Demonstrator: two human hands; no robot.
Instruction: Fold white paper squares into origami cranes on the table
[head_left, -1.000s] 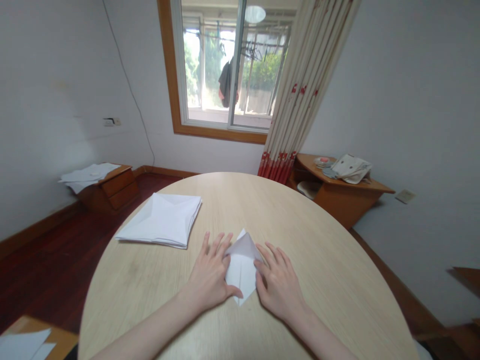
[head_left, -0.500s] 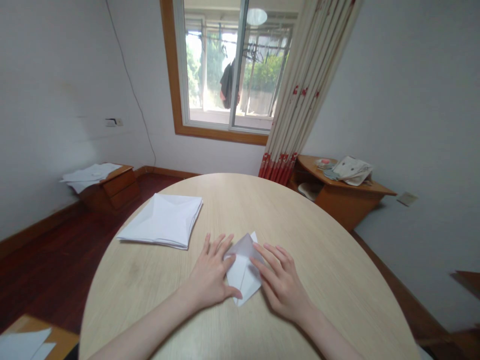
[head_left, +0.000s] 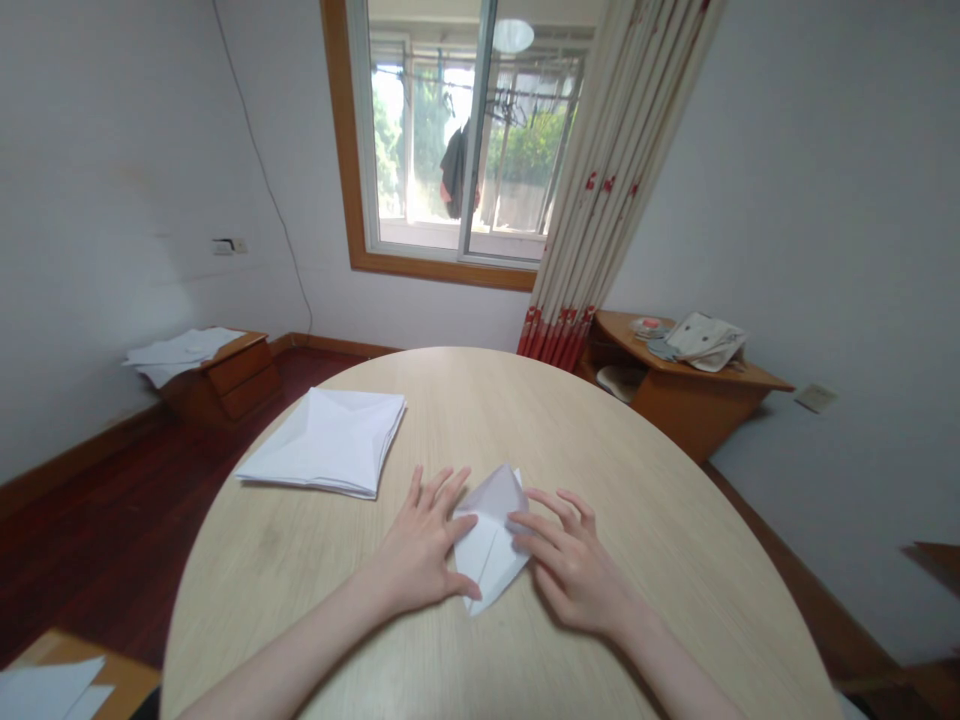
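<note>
A small folded white paper [head_left: 489, 541] lies on the round light-wood table [head_left: 660, 560] in front of me, with a flap raised at its far end. My left hand [head_left: 420, 545] lies flat with spread fingers on the paper's left edge, thumb near its lower tip. My right hand [head_left: 574, 565] rests on the paper's right side, fingers stretched out and pressing the fold. Neither hand grips anything.
A stack of folded white sheets [head_left: 322, 440] lies on the table's far left. A low wooden cabinet [head_left: 217, 375] with papers stands at the left wall, a corner desk [head_left: 682, 390] with cloth at the right, and a curtain [head_left: 600, 200] beside the window.
My right hand has slid a little to the right and down along the paper, and the paper's upper flap has turned slightly. The left hand has barely moved.
</note>
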